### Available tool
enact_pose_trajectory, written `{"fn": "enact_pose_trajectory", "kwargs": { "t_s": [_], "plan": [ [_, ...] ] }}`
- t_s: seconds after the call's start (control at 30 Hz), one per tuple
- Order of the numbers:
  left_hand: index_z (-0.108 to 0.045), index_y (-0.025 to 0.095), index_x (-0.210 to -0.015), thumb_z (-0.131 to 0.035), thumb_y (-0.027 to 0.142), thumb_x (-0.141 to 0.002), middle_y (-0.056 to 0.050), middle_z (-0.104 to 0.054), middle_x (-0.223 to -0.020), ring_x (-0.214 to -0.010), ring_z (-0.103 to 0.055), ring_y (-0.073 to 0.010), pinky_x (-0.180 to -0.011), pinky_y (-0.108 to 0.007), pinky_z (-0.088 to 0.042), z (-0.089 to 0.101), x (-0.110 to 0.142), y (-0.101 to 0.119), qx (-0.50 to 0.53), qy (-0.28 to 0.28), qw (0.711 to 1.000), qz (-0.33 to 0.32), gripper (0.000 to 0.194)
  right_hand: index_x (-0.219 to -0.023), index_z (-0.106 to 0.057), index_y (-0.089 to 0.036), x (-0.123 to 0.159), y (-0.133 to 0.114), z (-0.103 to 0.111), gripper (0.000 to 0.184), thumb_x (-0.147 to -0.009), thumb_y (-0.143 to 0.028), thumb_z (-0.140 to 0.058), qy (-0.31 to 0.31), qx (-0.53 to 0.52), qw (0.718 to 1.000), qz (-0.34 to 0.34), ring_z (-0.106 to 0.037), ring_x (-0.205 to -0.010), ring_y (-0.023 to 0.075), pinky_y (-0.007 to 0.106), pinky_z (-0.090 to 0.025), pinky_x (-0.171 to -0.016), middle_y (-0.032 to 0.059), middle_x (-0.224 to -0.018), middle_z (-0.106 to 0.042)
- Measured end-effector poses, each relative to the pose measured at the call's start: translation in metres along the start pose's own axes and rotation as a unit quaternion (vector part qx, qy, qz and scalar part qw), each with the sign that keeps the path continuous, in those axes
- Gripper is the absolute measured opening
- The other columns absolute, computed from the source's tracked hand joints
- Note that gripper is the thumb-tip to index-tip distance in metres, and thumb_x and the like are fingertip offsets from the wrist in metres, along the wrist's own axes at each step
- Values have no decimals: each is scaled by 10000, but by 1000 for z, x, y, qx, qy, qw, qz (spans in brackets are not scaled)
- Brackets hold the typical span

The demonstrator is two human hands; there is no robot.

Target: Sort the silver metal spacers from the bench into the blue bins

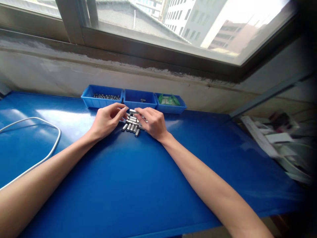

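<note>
Several short silvery metal cylinders lie in a small pile on the blue table, some of them side by side. At the pile's left edge is my left hand, thumb and forefinger pinched together; whatever is between the tips is too small to make out. From the right, my right hand reaches over the pile with its fingers bent. Its thumb and forefinger close on the end of one metal cylinder above the others. The right fingers hide part of the pile.
Behind the hands stand a blue bin of small metal parts, a middle blue bin with a few pieces, and a right blue bin holding green plastic packaging. A white cable curves over the blue table. Window and wall rise behind.
</note>
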State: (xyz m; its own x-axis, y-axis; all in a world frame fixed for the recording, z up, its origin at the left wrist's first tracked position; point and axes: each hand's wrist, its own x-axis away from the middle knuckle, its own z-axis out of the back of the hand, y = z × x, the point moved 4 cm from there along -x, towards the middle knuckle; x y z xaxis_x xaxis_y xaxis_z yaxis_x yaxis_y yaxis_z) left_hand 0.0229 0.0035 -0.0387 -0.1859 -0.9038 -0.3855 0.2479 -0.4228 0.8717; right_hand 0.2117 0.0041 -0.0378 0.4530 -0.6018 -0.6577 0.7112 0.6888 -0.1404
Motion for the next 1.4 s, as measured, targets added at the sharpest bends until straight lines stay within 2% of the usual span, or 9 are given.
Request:
{"fn": "enact_pose_trajectory", "kwargs": {
  "t_s": [0.07, 0.13, 0.27, 0.43, 0.63, 0.8, 0.97, 1.2, 1.4],
  "plan": [
    [-727, 164, -1022, -676, 559, -879, -66, -722, -869, -771, -672, -177, -725, -285, -554, 0, 0, 4, -53, -12, 998, -37, 423, -1159, -714, -193, 1, 12, 4, 340, -1040, -410, -481, 65, 23, 993, -95, -705, -875, 203, 313, -506, -813, 79, -961, -769],
    [-753, 178, -1014, -770, 585, -780, -71, -687, -936, -821, -645, -187, -748, -294, -538, -4, 1, 9, -106, -65, 989, -85, 469, -1148, -723, -204, 3, 23, 7, 344, -1031, -433, -494, 108, 45, 976, -182, -709, -835, 207, 302, -491, -769, 73, -941, -771],
    [-755, 225, -1120, -875, 635, -603, -76, -599, -1044, -967, -610, -235, -882, -351, -525, -11, 4, 10, -158, -156, 965, -141, 671, -1100, -743, -231, 5, 35, 5, 318, -1004, -453, -537, 96, 60, 959, -261, -721, -796, 224, 292, -473, -725, 60, -873, -777],
    [-731, 212, -1175, -849, 657, -630, -78, -572, -1050, -907, -586, -218, -808, -333, -520, -12, 4, 6, -191, -158, 956, -157, 714, -1104, -747, -246, 4, 38, 3, 312, -991, -461, -553, 83, 56, 958, -268, -723, -752, 225, 290, -471, -696, 41, -814, -773],
    [-751, 184, -1101, -801, 572, -742, -44, -634, -868, -704, -574, -152, -669, -271, -499, 1, 1, 5, -197, -173, 954, -147, 531, -1134, -747, -257, 3, 41, 4, 305, -987, -449, -561, 98, 43, 956, -273, -722, -722, 223, 291, -482, -689, 32, -805, -780],
    [-744, 170, -1126, -767, 463, -802, -47, -720, -843, -724, -660, -160, -719, -265, -571, 14, -2, -4, -118, -188, 972, -80, 438, -1179, -734, -257, 3, 43, 3, 320, -1000, -432, -536, 93, 19, 955, -281, -741, -765, 238, 316, -508, -736, 40, -825, -790],
    [-759, 174, -1104, -784, 441, -786, -59, -767, -886, -760, -716, -179, -778, -290, -620, 18, -2, -8, -85, -194, 977, -39, 417, -1174, -735, -247, 2, 43, 1, 358, -1002, -464, -508, 79, -3, 962, -261, -738, -756, 229, 310, -514, -715, 45, -820, -785],
    [-787, 183, -1006, -824, 478, -737, -79, -783, -921, -791, -743, -213, -803, -341, -642, 18, 0, -8, -69, -146, 986, -27, 400, -1097, -726, -231, 2, 33, 4, 354, -1019, -456, -463, 88, -9, 968, -235, -704, -694, 192, 277, -490, -668, 27, -779, -750],
    [-791, 188, -917, -859, 483, -695, -79, -786, -903, -812, -754, -244, -812, -375, -647, 23, -1, -11, -11, -77, 997, 28, 375, -1046, -721, -229, 3, 33, 4, 344, -1022, -453, -462, 88, -14, 969, -232, -685, -668, 185, 271, -473, -656, 23, -750, -730]
  ]
}}
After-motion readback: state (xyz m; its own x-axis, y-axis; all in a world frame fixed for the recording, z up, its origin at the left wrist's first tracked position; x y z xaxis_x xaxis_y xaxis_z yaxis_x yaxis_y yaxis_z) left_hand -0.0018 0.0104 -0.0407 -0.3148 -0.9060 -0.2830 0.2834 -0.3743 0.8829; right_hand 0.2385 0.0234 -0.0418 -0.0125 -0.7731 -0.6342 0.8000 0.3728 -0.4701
